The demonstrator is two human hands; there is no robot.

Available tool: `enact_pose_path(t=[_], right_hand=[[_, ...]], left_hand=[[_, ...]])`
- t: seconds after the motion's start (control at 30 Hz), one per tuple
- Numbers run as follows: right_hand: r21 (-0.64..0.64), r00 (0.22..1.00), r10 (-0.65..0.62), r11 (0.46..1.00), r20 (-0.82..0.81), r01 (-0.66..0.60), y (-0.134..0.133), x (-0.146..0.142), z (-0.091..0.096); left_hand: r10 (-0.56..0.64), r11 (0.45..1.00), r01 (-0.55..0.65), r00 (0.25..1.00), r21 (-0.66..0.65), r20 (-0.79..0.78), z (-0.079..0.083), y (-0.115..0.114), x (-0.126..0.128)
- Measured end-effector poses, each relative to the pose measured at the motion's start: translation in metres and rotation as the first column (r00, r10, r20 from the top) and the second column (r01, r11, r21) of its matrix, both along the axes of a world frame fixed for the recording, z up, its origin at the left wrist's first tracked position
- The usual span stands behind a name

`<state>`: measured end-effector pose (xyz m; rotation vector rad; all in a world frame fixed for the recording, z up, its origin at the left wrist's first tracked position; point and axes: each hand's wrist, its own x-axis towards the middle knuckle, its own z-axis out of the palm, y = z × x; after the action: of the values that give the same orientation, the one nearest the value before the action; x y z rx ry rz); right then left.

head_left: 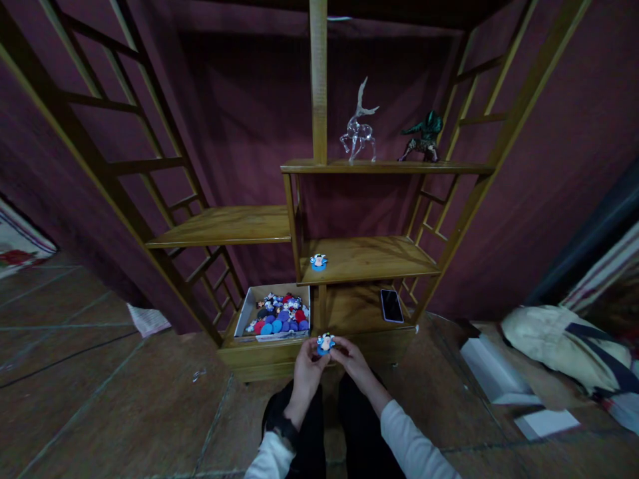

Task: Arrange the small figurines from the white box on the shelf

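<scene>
Between my two hands is a small figurine point(325, 343) on a round blue base, held upright in front of the shelf's lower edge. My left hand point(308, 369) grips it from the left with thumb and fingers. From the other side, my right hand point(353, 361) pinches it as well. A similar figurine point(318, 262) with a blue base stands at the left end of the middle shelf point(374, 256). Just beyond my left hand, an open cardboard box point(245, 318) holds many small figurines and round blue, purple and red bases.
A phone point(391, 306) lies on the bottom shelf at right. Higher up, a clear deer ornament point(358, 130) and a dark green figure point(424, 136) stand on the upper shelf. White boxes point(496, 369) and a cream bag point(564, 342) sit on the floor to the right.
</scene>
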<state>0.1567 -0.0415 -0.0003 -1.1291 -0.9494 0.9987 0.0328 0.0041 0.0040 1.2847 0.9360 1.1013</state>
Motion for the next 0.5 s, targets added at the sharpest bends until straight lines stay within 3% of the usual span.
enact_pose_path(t=[0.27,0.5], right_hand=[[0.071,0.998,-0.052,0.996,-0.04,0.055,-0.014,0.02,0.039],[0.1,0.992,-0.125,0.987,-0.036,0.128,-0.021,0.029,0.088]], left_hand=[[-0.064,0.995,0.069,0.995,-0.066,0.082,0.047,-0.012,0.019],[-0.016,0.977,0.067,0.97,-0.202,0.242,0.089,-0.018,0.035]])
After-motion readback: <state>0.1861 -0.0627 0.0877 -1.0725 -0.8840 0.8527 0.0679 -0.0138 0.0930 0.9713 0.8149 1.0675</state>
